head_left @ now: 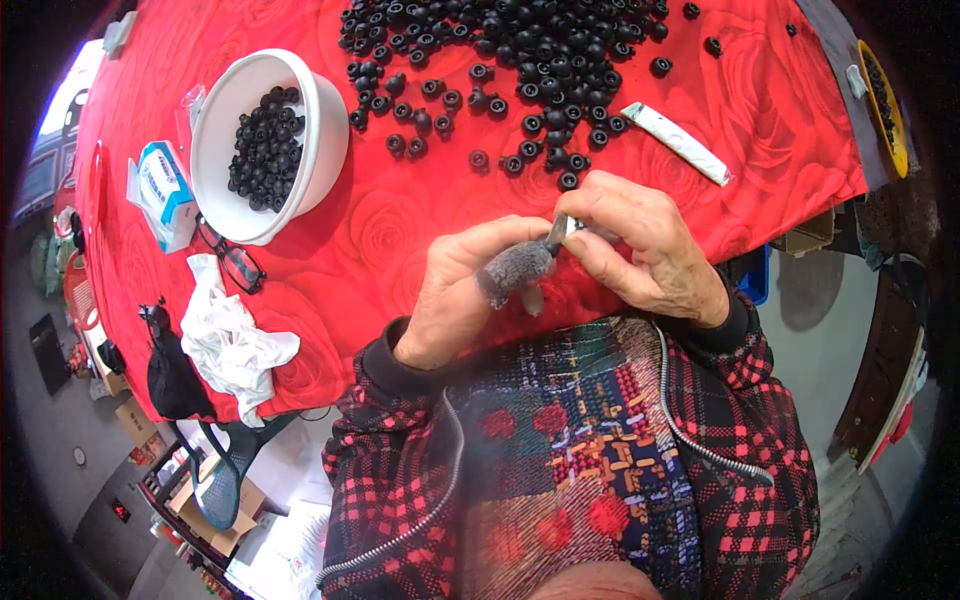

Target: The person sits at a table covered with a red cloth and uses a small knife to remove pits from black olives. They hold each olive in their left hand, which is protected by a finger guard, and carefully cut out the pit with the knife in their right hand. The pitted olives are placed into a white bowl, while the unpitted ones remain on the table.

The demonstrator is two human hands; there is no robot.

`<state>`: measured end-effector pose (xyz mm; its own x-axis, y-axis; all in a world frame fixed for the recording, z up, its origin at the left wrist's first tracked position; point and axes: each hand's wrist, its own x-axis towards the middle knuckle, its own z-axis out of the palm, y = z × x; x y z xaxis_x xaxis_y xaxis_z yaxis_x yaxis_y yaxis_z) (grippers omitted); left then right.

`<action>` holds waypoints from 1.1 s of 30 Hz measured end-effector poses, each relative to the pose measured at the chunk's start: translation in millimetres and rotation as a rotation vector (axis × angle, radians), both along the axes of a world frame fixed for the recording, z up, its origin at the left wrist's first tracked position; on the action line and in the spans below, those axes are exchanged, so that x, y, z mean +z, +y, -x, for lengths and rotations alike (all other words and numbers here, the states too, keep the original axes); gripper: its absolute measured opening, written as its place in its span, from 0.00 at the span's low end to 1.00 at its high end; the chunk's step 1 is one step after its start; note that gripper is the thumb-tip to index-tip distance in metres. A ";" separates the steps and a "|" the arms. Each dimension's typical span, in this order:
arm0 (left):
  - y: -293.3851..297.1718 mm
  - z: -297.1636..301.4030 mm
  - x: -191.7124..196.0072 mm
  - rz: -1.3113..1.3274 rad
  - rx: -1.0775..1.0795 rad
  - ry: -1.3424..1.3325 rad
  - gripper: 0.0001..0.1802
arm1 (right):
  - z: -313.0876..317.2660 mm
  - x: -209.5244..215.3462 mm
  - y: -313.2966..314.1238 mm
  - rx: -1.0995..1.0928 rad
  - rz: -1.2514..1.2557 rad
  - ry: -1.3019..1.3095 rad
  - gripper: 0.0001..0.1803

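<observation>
left hand (462, 290) and right hand (640, 245) pinch small black part (556, 233) | likely light, stiff, slippery; grip by rim | loose pile (520, 60) at 12 o'clock

left hand (455, 300), right hand (645, 245), fingertips pinched together

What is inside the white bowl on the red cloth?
The white bowl holds small black round parts, heaped toward its right side. The bowl's bottom beneath the heap is covered.

The hands (560, 262) hide most of the small dark piece (558, 232) pinched between them
</observation>
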<state>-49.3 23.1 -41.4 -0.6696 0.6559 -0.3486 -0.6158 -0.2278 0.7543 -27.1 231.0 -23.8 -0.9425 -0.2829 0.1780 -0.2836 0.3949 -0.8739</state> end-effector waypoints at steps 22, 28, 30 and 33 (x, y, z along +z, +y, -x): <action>-19.0 -0.7 30.4 -0.076 0.137 -0.006 0.11 | -12.3 2.6 -16.3 0.034 -0.045 0.514 0.28; -89.7 64.8 74.6 0.680 0.709 0.827 0.14 | -16.5 -12.0 0.4 -0.127 -0.026 0.375 0.20; -121.8 87.9 76.2 0.810 0.772 0.897 0.18 | -14.7 -18.5 -0.2 -0.144 0.017 0.350 0.18; -121.1 97.6 66.7 0.900 0.808 1.118 0.21 | -12.8 -28.0 0.4 -0.184 0.034 0.323 0.17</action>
